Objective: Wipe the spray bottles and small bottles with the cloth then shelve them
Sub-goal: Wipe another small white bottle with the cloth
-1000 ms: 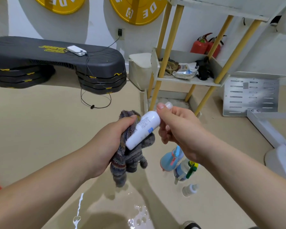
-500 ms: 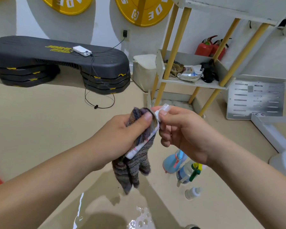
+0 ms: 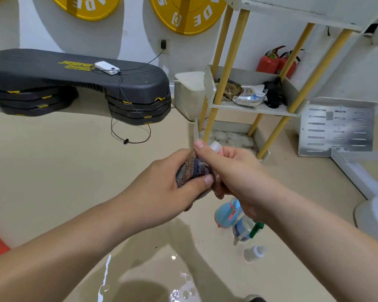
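My left hand (image 3: pixel 162 184) grips a striped grey-brown cloth (image 3: pixel 191 171) wrapped around a small white bottle. Only the bottle's pale cap (image 3: pixel 216 147) shows above my right hand (image 3: pixel 231 173), which pinches the bottle near its top. Below my right wrist on the floor lie a light blue spray bottle (image 3: pixel 224 214), a clear spray bottle with a green trigger (image 3: pixel 244 231) and a small clear bottle (image 3: pixel 254 253). The white shelf unit with yellow posts (image 3: pixel 258 109) stands behind my hands.
The middle shelf holds rags, a foil bag and a black item. A white bin (image 3: pixel 188 94) stands left of the shelf. A black step platform (image 3: pixel 74 83) with a phone and cable lies far left. Red extinguishers (image 3: pixel 271 62) stand behind. Water glistens on the floor (image 3: pixel 179 286).
The cloth went from hanging beside the exposed white bottle to fully wrapping its body. My hands have closed together, and the view has shifted slightly.
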Action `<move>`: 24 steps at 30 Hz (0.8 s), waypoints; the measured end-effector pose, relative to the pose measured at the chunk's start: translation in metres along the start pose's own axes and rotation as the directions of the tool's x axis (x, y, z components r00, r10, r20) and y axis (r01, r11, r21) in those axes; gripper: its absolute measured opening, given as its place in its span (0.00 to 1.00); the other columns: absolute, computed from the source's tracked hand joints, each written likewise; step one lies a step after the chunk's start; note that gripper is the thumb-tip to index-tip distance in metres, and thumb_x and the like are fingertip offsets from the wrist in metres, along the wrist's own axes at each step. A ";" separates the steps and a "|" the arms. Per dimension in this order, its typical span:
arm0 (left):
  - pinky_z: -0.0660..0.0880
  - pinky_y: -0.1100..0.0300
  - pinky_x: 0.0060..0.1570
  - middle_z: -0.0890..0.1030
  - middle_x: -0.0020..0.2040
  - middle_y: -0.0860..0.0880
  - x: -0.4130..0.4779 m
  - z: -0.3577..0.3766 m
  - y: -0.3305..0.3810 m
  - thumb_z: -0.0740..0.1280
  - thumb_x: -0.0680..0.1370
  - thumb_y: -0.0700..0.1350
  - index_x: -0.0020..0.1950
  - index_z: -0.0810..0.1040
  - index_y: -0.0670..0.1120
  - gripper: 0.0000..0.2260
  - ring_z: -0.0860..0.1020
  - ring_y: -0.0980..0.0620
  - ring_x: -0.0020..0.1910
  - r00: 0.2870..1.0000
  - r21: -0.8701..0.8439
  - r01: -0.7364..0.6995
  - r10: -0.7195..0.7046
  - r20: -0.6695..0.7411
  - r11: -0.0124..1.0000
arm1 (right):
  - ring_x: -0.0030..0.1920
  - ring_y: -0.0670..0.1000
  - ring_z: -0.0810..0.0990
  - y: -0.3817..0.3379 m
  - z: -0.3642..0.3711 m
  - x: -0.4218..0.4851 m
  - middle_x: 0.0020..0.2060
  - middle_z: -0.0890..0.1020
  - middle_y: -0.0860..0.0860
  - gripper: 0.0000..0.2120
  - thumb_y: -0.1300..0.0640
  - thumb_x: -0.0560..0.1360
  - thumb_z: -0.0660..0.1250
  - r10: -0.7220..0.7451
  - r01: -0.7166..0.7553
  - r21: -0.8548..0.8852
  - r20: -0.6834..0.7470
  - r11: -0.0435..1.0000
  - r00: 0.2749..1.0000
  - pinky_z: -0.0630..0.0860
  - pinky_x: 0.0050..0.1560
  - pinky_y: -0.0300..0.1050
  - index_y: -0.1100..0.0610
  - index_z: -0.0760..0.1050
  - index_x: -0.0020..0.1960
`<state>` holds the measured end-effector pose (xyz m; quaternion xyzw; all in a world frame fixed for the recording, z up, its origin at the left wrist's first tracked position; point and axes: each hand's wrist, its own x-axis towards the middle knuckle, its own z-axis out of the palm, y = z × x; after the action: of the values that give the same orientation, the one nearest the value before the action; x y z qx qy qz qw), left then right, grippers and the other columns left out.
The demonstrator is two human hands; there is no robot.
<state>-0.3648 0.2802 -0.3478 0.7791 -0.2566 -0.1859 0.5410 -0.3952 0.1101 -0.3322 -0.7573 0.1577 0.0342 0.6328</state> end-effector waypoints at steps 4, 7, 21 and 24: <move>0.81 0.42 0.59 0.88 0.46 0.49 0.008 -0.003 -0.002 0.65 0.84 0.58 0.53 0.83 0.48 0.15 0.87 0.43 0.50 0.994 -0.182 0.096 -0.104 -0.036 0.979 | 0.27 0.50 0.68 -0.006 -0.008 0.001 0.30 0.73 0.51 0.14 0.48 0.80 0.70 0.068 -0.092 0.191 0.130 0.977 0.989 0.67 0.30 0.44 0.56 0.70 0.46; 0.75 0.38 0.66 0.87 0.55 0.38 0.010 -0.010 -0.007 0.65 0.82 0.61 0.58 0.84 0.40 0.24 0.85 0.38 0.56 0.952 -0.386 0.288 -0.307 0.013 0.877 | 0.28 0.50 0.69 -0.005 -0.011 0.000 0.33 0.75 0.52 0.07 0.57 0.81 0.68 0.084 -0.129 0.232 0.193 0.964 0.978 0.67 0.30 0.44 0.57 0.73 0.46; 0.80 0.53 0.40 0.85 0.40 0.56 -0.003 0.001 -0.006 0.69 0.80 0.55 0.57 0.77 0.59 0.07 0.85 0.53 0.40 0.992 0.191 -0.066 0.085 -0.090 0.979 | 0.29 0.49 0.71 -0.001 -0.002 0.000 0.32 0.75 0.54 0.12 0.51 0.80 0.72 -0.011 -0.001 0.144 0.083 0.990 0.996 0.70 0.32 0.44 0.57 0.72 0.50; 0.75 0.59 0.32 0.84 0.36 0.49 -0.001 -0.003 -0.002 0.64 0.84 0.54 0.51 0.78 0.52 0.08 0.85 0.41 0.38 0.999 -0.014 -0.012 0.012 -0.048 1.000 | 0.31 0.49 0.71 -0.004 -0.005 0.001 0.32 0.75 0.51 0.07 0.55 0.82 0.68 0.019 -0.061 0.227 0.182 0.972 0.983 0.70 0.33 0.44 0.57 0.72 0.53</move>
<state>-0.3630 0.2836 -0.3481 0.7780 -0.2470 -0.1659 0.5534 -0.3941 0.1056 -0.3279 -0.6688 0.1185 0.0960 0.7276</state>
